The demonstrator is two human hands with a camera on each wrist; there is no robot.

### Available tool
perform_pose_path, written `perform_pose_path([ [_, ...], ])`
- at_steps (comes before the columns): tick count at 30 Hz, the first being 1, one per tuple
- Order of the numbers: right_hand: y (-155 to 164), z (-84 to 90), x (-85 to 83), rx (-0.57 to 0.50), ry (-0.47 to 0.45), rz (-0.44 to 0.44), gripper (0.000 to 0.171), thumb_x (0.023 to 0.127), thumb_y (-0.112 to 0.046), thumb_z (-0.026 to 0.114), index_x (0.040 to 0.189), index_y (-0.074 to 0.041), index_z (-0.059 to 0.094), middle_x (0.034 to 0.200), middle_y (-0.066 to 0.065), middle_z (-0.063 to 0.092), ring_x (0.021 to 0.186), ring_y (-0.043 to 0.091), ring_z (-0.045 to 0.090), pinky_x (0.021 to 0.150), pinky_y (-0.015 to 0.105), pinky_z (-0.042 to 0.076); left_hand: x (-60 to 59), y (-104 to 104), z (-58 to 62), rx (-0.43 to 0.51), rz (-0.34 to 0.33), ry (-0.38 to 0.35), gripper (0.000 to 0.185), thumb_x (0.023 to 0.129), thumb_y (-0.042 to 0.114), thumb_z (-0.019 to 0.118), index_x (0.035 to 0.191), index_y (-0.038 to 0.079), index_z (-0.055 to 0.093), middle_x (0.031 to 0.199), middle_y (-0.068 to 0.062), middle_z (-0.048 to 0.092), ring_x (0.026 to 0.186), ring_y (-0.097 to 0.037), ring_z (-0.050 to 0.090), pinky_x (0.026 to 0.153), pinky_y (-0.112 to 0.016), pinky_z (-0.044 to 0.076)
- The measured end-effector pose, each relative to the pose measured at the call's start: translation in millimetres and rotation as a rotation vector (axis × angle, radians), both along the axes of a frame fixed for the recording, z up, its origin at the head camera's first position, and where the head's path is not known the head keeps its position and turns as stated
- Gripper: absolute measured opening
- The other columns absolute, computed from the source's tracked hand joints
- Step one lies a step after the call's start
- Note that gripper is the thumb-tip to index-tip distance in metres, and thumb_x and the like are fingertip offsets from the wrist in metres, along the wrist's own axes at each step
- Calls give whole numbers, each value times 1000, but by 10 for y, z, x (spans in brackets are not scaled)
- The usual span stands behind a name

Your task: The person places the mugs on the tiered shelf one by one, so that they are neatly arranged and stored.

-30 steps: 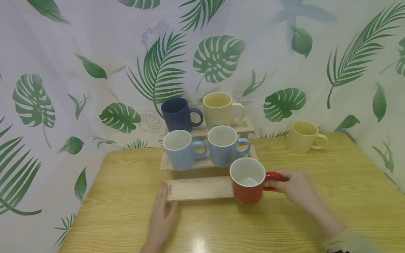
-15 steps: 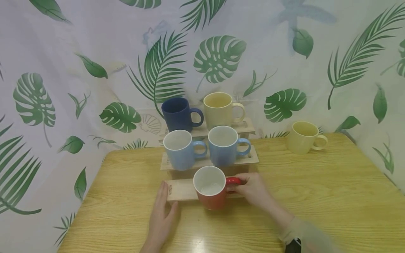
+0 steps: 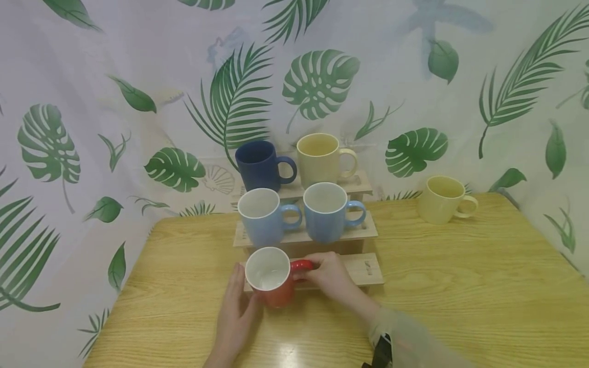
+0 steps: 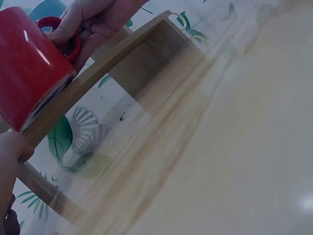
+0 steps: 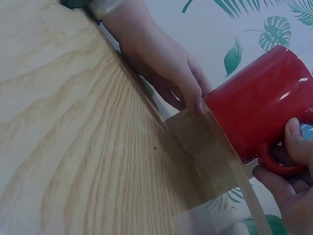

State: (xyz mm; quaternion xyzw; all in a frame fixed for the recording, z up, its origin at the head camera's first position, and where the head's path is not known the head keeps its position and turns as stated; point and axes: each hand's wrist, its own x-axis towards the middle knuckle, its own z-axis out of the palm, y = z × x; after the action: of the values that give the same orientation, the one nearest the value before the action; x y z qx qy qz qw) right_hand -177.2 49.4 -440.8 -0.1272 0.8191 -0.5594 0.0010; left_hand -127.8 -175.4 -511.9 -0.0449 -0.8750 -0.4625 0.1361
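Note:
My right hand (image 3: 332, 278) pinches the handle of a red mug (image 3: 277, 295) with a white inside. The mug is upright in the head view, at the left end of the wooden rack's lowest shelf (image 3: 354, 268). Its base is right at the shelf board in the right wrist view. At that same end, my left hand (image 3: 233, 313) holds the rack's corner, thumb at the front edge and fingers along the side. Two light blue mugs, left (image 3: 261, 222) and right (image 3: 324, 217), stand on the middle shelf. A navy mug (image 3: 258, 168) and a cream mug (image 3: 317, 166) occupy the top shelf.
A pale yellow mug (image 3: 437, 204) stands apart at the back right of the wooden table (image 3: 460, 286). Behind the rack hangs a leaf-printed cloth (image 3: 152, 61). The lowest shelf's right part shows bare wood.
The right hand has carried the red mug leftward along the lowest shelf, from its right end to its left end beside the left hand. The left hand has stayed in place.

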Motion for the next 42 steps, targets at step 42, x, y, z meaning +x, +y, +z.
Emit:
perform_pose_path([
  [42,-101,-54,-210,60,-5,-41,15,63,-15,81,75,-10,73,70,-2,68,69,8,58,68,26,50,3,17,63,-57,16,-62,70,90,24,55,143,38,11,152,3,14,138,-17,14,109,-49,19],
])
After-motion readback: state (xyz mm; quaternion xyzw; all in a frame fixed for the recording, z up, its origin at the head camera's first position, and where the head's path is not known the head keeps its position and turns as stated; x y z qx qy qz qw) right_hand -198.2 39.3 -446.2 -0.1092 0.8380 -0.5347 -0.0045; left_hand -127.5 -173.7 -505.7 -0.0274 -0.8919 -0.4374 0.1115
